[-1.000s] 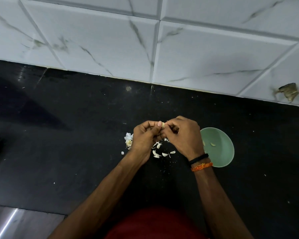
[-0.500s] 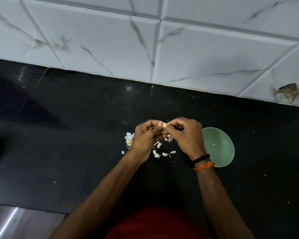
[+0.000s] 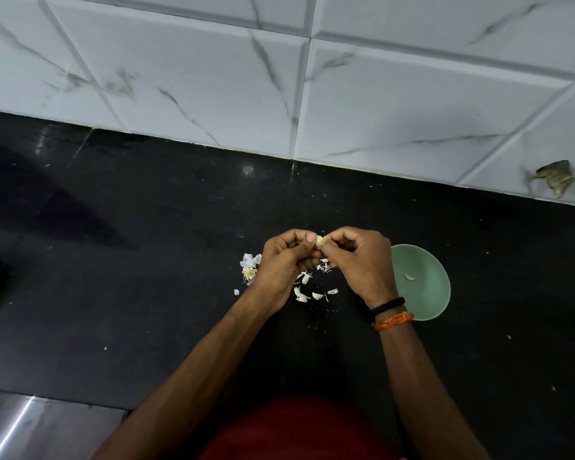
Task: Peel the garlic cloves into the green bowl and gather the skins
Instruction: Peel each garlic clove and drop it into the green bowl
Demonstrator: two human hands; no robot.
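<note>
Left hand [image 3: 284, 260] and right hand [image 3: 356, 257] both pinch one garlic clove [image 3: 319, 241] above the worktop [image 3: 146, 260], now lifted slightly; skin seemingly half off. Green bowl [image 3: 425, 293] holds one peeled clove.

Black counter [image 3: 120, 267] under a white marble-veined tile wall [image 3: 395, 104]. Brownish chipped patch [image 3: 556, 180] on a tile at far right. Steel surface [image 3: 30, 426] at lower left.

Pale garlic clove [image 3: 319, 241] pinched above scattered skins [image 3: 304, 295]; green bowl [image 3: 424, 287] holds one clove.
</note>
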